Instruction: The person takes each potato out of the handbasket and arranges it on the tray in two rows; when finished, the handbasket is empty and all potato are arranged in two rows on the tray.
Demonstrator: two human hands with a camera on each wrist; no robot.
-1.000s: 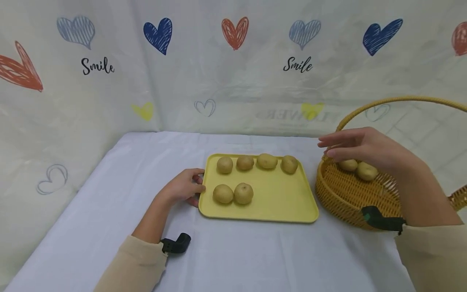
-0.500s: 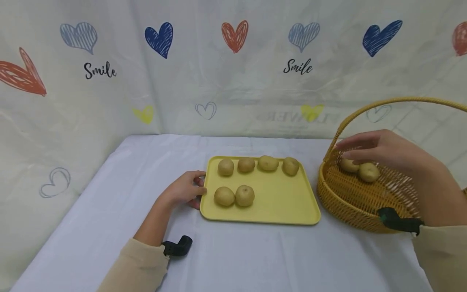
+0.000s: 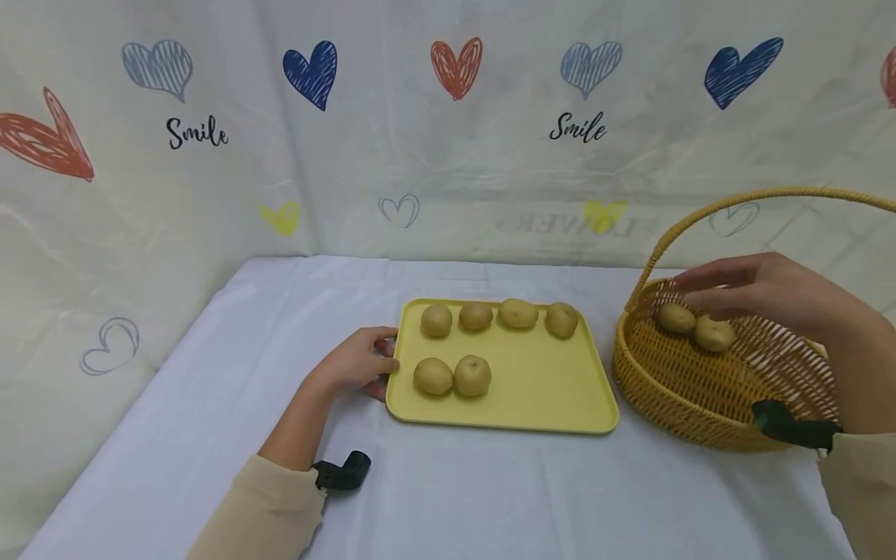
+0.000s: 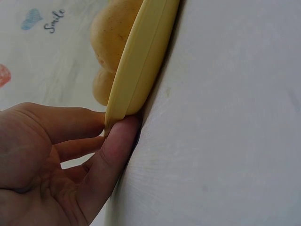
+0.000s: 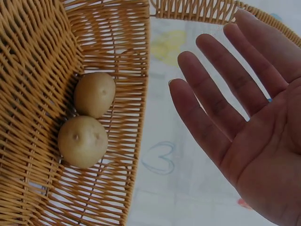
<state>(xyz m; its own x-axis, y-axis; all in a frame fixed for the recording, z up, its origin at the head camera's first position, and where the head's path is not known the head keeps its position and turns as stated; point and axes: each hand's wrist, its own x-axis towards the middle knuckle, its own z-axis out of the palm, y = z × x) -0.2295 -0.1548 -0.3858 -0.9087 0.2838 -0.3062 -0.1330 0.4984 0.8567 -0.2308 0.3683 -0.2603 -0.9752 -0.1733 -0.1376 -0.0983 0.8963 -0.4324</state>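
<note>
My left hand pinches the left edge of a yellow tray; in the left wrist view, the thumb and fingers meet its rim. Several potatoes stand in a row along the tray's far side, one of them a longish potato. Nearer me, two more potatoes sit side by side. Above the wicker basket hovers my right hand, holding nothing, its fingers extended in the right wrist view. Two potatoes touch each other inside the basket; my right forearm hides part of its right side.
The basket's tall arched handle rises over the right side, behind the right hand. A white cloth covers the table. Behind it hangs a pale curtain printed with hearts and lettering.
My right hand has moved right, from the basket's left rim to over its inside, uncovering more of the two potatoes there. The left hand stays at the tray's edge.
</note>
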